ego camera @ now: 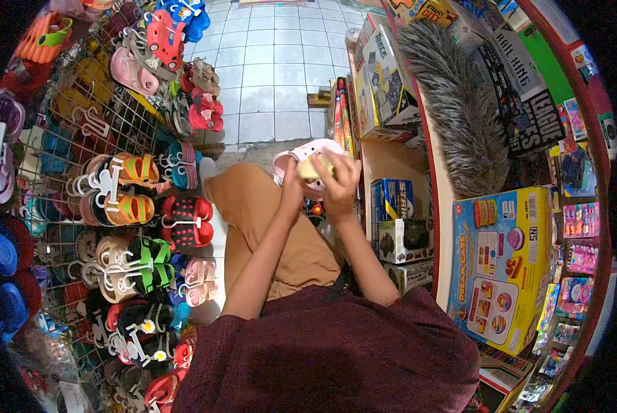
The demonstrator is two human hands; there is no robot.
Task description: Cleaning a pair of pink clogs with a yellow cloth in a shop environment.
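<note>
A pair of pale pink foam clogs point(316, 148) is in front of me, beyond my bent knee in tan trousers point(267, 222). My left hand point(291, 186) grips them from the near left side. Pressed against the clogs is a pale yellow pad point(308, 168); whether it is cloth or sponge I cannot tell. My right hand point(339, 180), slightly blurred, has its fingers around this pad. Between them, the two hands hide much of the nearer clog. Just below the clogs, a small dark item with a red flower shape point(317, 209) shows between my forearms.
Children's sandals point(133, 211) hang on a wire rack point(60, 144) along the left. On the right, a shelf point(445, 248) holds boxed toys point(386, 82), a grey fluffy duster point(453, 103) and a large yellow-and-blue box point(499, 268). White floor tiles point(259, 67) extend ahead.
</note>
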